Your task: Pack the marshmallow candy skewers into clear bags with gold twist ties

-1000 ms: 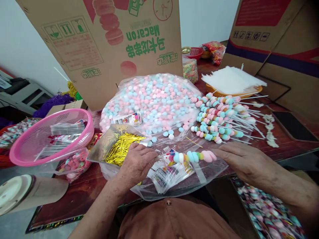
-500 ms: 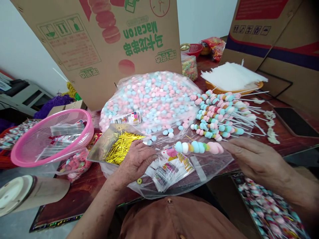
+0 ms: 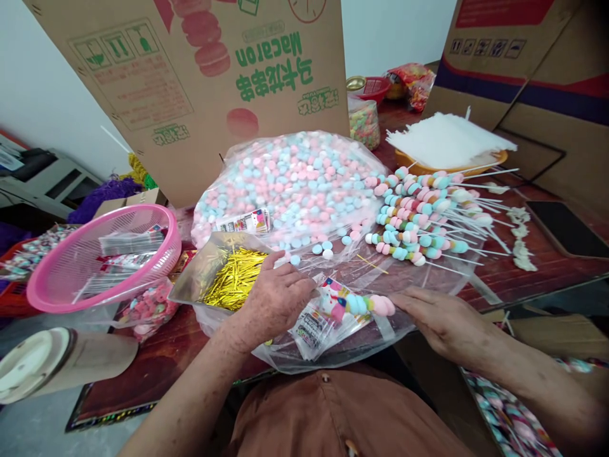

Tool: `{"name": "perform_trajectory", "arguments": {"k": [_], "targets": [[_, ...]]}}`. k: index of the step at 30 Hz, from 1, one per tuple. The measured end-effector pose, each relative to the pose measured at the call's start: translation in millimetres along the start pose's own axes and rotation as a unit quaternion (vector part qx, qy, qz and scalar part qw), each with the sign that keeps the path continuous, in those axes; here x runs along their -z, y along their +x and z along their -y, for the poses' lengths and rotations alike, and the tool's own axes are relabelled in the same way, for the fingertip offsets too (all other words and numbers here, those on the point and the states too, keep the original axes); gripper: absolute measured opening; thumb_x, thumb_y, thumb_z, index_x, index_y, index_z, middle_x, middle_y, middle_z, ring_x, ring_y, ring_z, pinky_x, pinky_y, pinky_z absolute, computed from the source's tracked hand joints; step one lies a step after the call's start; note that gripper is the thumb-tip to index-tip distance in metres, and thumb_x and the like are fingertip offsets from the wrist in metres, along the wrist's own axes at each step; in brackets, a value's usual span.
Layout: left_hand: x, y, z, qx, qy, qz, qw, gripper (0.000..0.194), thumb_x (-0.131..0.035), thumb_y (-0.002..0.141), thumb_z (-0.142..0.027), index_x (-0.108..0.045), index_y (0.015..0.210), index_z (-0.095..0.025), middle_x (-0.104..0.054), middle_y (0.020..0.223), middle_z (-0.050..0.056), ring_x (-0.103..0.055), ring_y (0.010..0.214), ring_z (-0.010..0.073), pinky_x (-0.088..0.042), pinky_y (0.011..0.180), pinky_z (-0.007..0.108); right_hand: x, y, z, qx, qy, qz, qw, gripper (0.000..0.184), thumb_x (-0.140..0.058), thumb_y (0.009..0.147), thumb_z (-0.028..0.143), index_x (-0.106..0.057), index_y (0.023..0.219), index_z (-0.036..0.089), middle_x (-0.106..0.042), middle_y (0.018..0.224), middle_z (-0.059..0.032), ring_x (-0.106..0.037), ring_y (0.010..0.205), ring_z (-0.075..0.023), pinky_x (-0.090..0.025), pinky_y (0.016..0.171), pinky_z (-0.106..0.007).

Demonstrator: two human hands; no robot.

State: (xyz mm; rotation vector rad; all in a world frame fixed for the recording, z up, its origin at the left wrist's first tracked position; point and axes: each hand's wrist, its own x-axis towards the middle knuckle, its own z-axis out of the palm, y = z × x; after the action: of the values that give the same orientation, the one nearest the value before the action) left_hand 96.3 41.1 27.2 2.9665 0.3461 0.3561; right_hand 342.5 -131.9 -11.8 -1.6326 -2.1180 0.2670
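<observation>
In my right hand [image 3: 440,320] is a marshmallow skewer [image 3: 380,305], gripped by its stick end, with pink, green and blue pieces pointing left. The skewer's far end is inside a printed clear bag [image 3: 333,301]. My left hand [image 3: 280,298] is closed at the bag's open edge, its fingertips pinching the film. Under both lies a stack of flat printed bags [image 3: 311,330]. Left of that hand, gold twist ties [image 3: 235,279] fill a metal scoop-like tray [image 3: 183,289].
Behind are a large bag of pastel marshmallows [image 3: 290,184] and a pile of finished skewers [image 3: 419,219]. A pink basket [image 3: 40,289], a lidded cup [image 3: 102,362], a phone [image 3: 571,228], white sticks [image 3: 447,143] and a tall carton [image 3: 190,108] surround the work spot.
My right hand has moved left and slightly down with the skewer, whose tip has gone into the printed bag. My left hand has shifted slightly right.
</observation>
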Motion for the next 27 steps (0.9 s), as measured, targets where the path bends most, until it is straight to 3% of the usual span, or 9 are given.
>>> {"name": "perform_trajectory", "arguments": {"k": [3, 7, 14, 17, 19, 20, 22, 24, 27], "targets": [[-2.9, -3, 3, 0.014, -0.033, 0.000, 0.999, 0.023, -0.048, 0.085, -0.034, -0.062, 0.098, -0.021, -0.070, 0.089, 0.007, -0.061, 0.082, 0.0212, -0.021, 0.101, 0.050, -2, -3, -1, -0.012, 0.006, -0.018, 1.000, 0.032, -0.038, 0.083, 0.009, -0.059, 0.105, 0.019, -0.065, 0.094, -0.0091, -0.061, 0.087, -0.0195, -0.051, 0.072, -0.031], [-18.5, -5, -2, 0.030, -0.080, 0.058, 0.995, 0.050, -0.056, 0.074, -0.056, -0.058, 0.109, -0.021, -0.069, 0.087, 0.009, -0.061, 0.084, 0.0252, -0.021, 0.101, 0.050, -2, 0, 6, 0.011, 0.038, -0.011, 0.999, 0.032, -0.036, 0.083, 0.007, -0.060, 0.101, 0.019, -0.065, 0.091, -0.0083, -0.061, 0.081, -0.0177, -0.050, 0.068, -0.028], [-45.3, 23, -19, 0.032, -0.106, 0.173, 0.979, 0.026, -0.070, 0.067, -0.043, -0.064, 0.079, -0.020, -0.062, 0.062, 0.006, -0.060, 0.069, 0.0255, -0.044, 0.076, 0.036, -31, 28, 30, 0.001, 0.027, 0.078, 0.997, 0.034, -0.037, 0.075, 0.001, -0.060, 0.093, 0.017, -0.062, 0.081, -0.0063, -0.057, 0.071, -0.0162, -0.045, 0.063, -0.025], [-30.8, 23, -21, 0.038, -0.156, 0.103, 0.982, 0.046, -0.076, 0.060, -0.040, -0.061, 0.100, -0.022, -0.065, 0.076, 0.006, -0.061, 0.079, 0.0267, -0.042, 0.083, 0.039, -48, 35, 29, -0.038, 0.130, 0.020, 0.991, 0.025, -0.037, 0.081, 0.007, -0.060, 0.085, 0.016, -0.062, 0.080, -0.0061, -0.056, 0.074, -0.0155, -0.044, 0.066, -0.025], [-18.5, 10, -20, 0.082, -0.189, -0.051, 0.977, 0.059, -0.076, 0.056, -0.049, -0.056, 0.106, -0.024, -0.064, 0.097, 0.008, -0.057, 0.096, 0.0276, -0.036, 0.093, 0.042, -56, 34, 27, -0.094, 0.228, -0.027, 0.969, 0.022, -0.038, 0.086, 0.017, -0.060, 0.082, 0.017, -0.060, 0.072, -0.0030, -0.055, 0.068, -0.0142, -0.043, 0.062, -0.024], [-14.5, 2, -19, 0.141, -0.206, -0.163, 0.954, 0.057, -0.072, 0.058, -0.053, -0.055, 0.104, -0.023, -0.062, 0.102, 0.008, -0.055, 0.100, 0.0267, -0.036, 0.094, 0.042, -59, 32, 26, -0.129, 0.276, -0.042, 0.951, 0.022, -0.039, 0.088, 0.023, -0.060, 0.081, 0.017, -0.058, 0.068, -0.0010, -0.053, 0.064, -0.0132, -0.042, 0.058, -0.023], [-12.7, -13, -19, 0.318, -0.269, -0.411, 0.811, 0.047, -0.065, 0.069, -0.051, -0.050, 0.103, -0.023, -0.059, 0.099, 0.005, -0.057, 0.094, 0.0205, -0.040, 0.090, 0.039, -62, 30, 27, -0.187, 0.360, -0.049, 0.913, 0.024, -0.041, 0.088, 0.032, -0.059, 0.079, 0.017, -0.053, 0.062, 0.0022, -0.048, 0.056, -0.0111, -0.038, 0.051, -0.021], [-17.0, -20, -20, 0.429, -0.448, -0.427, 0.658, 0.050, -0.066, 0.066, -0.053, -0.047, 0.102, -0.023, -0.059, 0.091, 0.002, -0.060, 0.080, 0.0161, -0.046, 0.078, 0.034, -63, 30, 34, -0.202, 0.419, -0.026, 0.885, 0.027, -0.042, 0.088, 0.037, -0.058, 0.078, 0.017, -0.050, 0.059, 0.0036, -0.043, 0.052, -0.0097, -0.034, 0.047, -0.020], [-21.5, -11, -20, 0.411, -0.697, -0.318, 0.493, 0.056, -0.071, 0.061, -0.053, -0.048, 0.102, -0.023, -0.062, 0.089, 0.003, -0.063, 0.077, 0.0178, -0.049, 0.073, 0.034, -64, 37, 49, -0.176, 0.450, 0.022, 0.875, 0.031, -0.042, 0.089, 0.039, -0.057, 0.074, 0.017, -0.050, 0.059, 0.0037, -0.042, 0.051, -0.0087, -0.033, 0.047, -0.019]]}}
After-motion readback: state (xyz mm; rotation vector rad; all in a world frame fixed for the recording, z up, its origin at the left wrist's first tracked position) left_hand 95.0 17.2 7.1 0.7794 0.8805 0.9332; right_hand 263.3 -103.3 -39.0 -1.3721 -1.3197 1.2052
